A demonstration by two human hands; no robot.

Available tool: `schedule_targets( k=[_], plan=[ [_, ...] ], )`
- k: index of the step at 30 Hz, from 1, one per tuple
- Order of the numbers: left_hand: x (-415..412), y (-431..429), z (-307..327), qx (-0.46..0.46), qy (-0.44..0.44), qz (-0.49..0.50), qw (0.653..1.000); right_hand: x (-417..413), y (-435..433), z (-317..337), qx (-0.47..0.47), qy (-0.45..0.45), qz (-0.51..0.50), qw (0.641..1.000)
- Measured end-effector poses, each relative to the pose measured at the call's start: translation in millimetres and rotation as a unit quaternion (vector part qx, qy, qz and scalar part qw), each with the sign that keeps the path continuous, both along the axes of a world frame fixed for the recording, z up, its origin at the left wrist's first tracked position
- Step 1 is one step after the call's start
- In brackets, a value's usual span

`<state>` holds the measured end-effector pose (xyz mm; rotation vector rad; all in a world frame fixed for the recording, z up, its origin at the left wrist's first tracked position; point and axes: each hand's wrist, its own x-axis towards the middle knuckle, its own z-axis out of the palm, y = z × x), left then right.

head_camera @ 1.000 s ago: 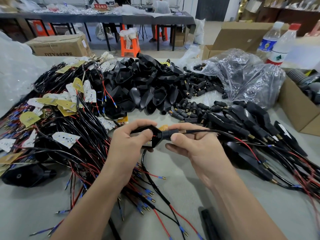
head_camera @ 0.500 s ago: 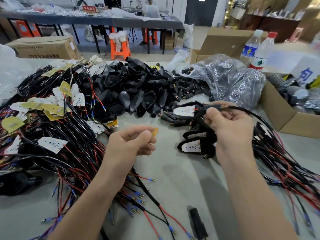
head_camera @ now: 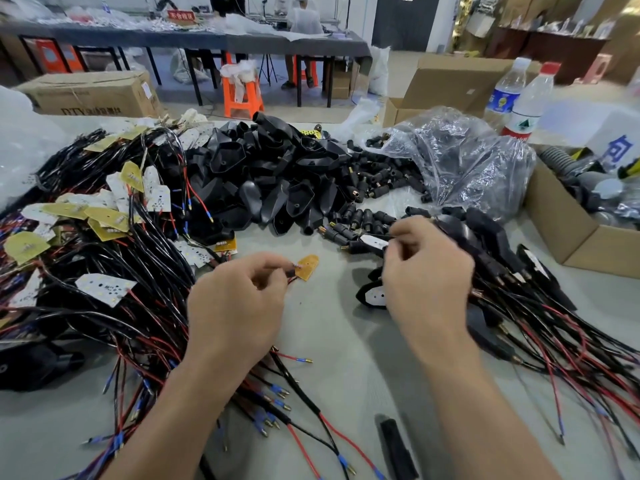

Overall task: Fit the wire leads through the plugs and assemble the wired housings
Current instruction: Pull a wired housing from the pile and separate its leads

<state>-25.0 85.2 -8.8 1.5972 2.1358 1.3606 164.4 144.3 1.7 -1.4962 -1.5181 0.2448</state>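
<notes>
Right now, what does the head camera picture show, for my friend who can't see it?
A person's left hand pinches a small yellow board with wires over a grey table, while the right hand curls above wired housings. Loose black shells are heaped behind.

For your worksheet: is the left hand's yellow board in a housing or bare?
Bare: the left hand pinches the yellow board by its wires; nothing encloses it.

I see bright, even indoor light with soft shadows on the counter point(head_camera: 346, 341); the right hand point(head_camera: 427, 271) is motion-blurred (background soft too), and edges bow outward.
</notes>
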Motion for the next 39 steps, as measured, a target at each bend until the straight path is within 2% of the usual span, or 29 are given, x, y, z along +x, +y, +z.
schedule_targets(
  k=[2,4,6,8,10,12,15,18,20,22,23,25,27,29,31,35,39],
  plan=[
    [-10,-3,6,0.034,0.069,0.04,0.996,-20,-5,-7,0.023,-0.032,0.053,0.998],
    [-27,-2,9,0.05,0.058,0.065,0.995,-42,-12,-15,0.019,-0.04,0.121,0.992],
    [-47,0,9,0.04,0.064,0.115,0.991,-63,-16,-24,-0.03,-0.049,0.193,0.979],
    [-62,2,7,-0.036,0.115,0.17,0.978,-77,-15,-31,-0.082,-0.054,0.237,0.966],
    [-66,3,4,-0.127,0.197,0.179,0.955,-83,-9,-36,-0.111,-0.032,0.253,0.961],
    [-66,5,-3,-0.145,0.235,0.159,0.948,-82,-6,-43,-0.131,-0.006,0.262,0.956],
    [-67,7,-5,-0.063,0.169,0.141,0.973,-76,-2,-53,-0.143,0.012,0.275,0.951],
    [-65,4,-1,0.053,0.133,0.121,0.982,-72,-2,-56,-0.14,0.025,0.267,0.953],
    [-55,3,2,0.129,0.135,0.065,0.98,-72,-3,-51,-0.151,0.086,0.266,0.948],
    [-39,3,0,0.158,0.121,-0.027,0.98,-73,-6,-39,-0.201,0.197,0.291,0.914],
    [-31,3,-2,0.148,0.084,-0.077,0.982,-72,-9,-32,-0.237,0.248,0.327,0.88],
    [-17,4,-4,0.1,-0.087,-0.192,0.972,-69,-15,-22,-0.297,0.289,0.412,0.811],
    [-10,5,-3,0.064,-0.266,-0.298,0.915,-67,-21,-16,-0.319,0.279,0.451,0.786],
    [-8,5,-2,0.047,-0.34,-0.368,0.864,-64,-23,-13,-0.318,0.275,0.443,0.792],
    [-6,5,-1,0.036,-0.349,-0.401,0.846,-62,-23,-13,-0.302,0.277,0.432,0.803],
    [-5,9,-8,0.025,-0.327,-0.34,0.881,-56,-14,-8,-0.203,0.333,0.38,0.839],
    [2,13,-10,-0.038,-0.3,-0.3,0.905,-41,-6,-9,-0.113,0.35,0.304,0.879]
  ],
)
